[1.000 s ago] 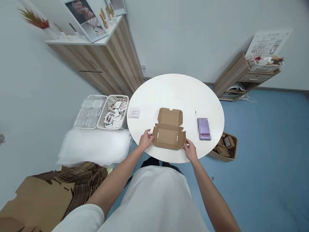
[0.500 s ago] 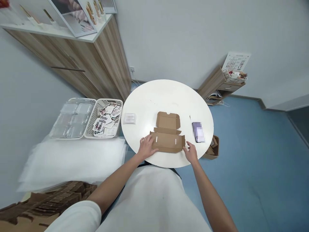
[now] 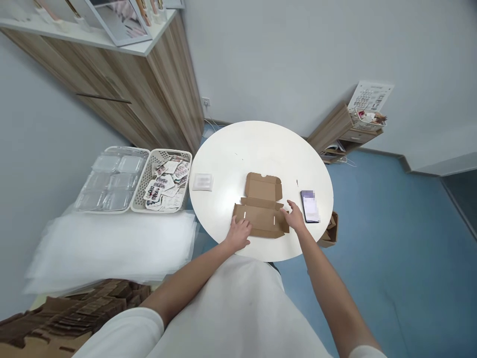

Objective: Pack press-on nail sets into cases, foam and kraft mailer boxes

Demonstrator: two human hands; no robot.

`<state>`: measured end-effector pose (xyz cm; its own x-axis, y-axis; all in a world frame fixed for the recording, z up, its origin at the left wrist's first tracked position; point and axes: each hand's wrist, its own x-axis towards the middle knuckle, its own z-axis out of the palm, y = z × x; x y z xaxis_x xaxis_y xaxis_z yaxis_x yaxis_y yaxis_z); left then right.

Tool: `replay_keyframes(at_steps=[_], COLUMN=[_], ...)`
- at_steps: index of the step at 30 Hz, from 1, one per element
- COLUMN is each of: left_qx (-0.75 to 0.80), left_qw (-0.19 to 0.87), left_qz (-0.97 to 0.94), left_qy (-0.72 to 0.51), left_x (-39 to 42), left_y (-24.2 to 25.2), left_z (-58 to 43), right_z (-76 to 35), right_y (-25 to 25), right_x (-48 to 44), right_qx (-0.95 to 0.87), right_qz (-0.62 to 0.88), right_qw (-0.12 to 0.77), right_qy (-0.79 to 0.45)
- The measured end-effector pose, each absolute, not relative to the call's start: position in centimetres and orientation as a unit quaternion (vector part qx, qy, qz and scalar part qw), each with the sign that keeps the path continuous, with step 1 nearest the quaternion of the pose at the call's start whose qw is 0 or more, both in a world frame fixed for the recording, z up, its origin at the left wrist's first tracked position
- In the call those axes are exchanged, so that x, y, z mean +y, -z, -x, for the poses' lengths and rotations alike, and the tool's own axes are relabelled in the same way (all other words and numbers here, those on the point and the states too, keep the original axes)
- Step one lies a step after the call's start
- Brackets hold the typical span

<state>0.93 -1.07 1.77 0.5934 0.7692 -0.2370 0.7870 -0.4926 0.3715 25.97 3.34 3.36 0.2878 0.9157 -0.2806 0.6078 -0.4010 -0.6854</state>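
An unfolded brown cardboard box (image 3: 261,219) lies on the round white table (image 3: 261,144) in front of me. Its lid part points away from me, and two white slots show in the near panel. My left hand (image 3: 238,234) rests on the near left corner of that panel, fingers spread. At the right edge, beside the fold between the two panels, my right hand (image 3: 293,216) has its thumb and fingers apart around the side flap; whether it touches the cardboard is hard to tell.
A phone (image 3: 310,206) lies to the right, and a small clear packet (image 3: 202,182) to the left. Left of the table stand a basket of printed cards (image 3: 164,184) and a basket of clear plastic boxes (image 3: 114,179). Flat cardboard (image 3: 74,313) is piled at lower left.
My left hand has shifted from the box's left edge to its near left corner. My right hand has moved up along the right side. The view has tilted slightly.
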Motion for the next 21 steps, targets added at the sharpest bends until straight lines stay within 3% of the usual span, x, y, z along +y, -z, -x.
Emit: replay_keyframes(at_steps=[8, 21], left_qx=[0.446, 0.523], left_qw=[0.189, 0.121], left_qz=[-0.874, -0.839], left_qy=[0.039, 0.085], left_x=[-0.4, 3.3], left_y=[-1.6, -2.7], left_z=[-1.6, -1.9], right_z=[-25.7, -24.4], right_y=[-0.6, -0.7], right_x=[8.3, 7.7], right_qx=[-0.399, -0.494], right_qz=[0.75, 0.711], right_qw=[0.302, 0.26], right_qy=[-0.432, -0.427])
